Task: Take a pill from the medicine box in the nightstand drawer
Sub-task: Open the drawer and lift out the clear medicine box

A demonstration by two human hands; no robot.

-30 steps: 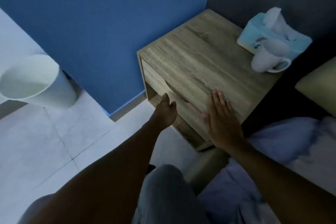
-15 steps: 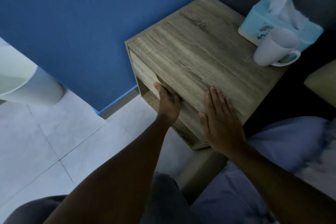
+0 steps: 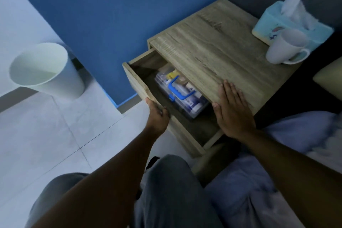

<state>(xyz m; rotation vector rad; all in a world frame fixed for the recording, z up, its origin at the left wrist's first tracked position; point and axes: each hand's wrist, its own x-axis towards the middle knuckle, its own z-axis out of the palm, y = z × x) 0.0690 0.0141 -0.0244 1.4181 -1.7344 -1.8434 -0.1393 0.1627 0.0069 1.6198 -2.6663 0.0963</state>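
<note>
Dim room: blue wall (image 3: 114,15), pale tiled floor (image 3: 55,135).

Medicine box (image 3: 182,96) half hidden under nightstand top (image 3: 218,55) (labels too blurry).

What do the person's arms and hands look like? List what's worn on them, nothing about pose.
Both forearms are bare up to the frame edge: no sleeves show. The left hand and right hand wear no gloves, and no rings, watch or bracelet are visible. The light is dim, so small details cannot be told.
</note>
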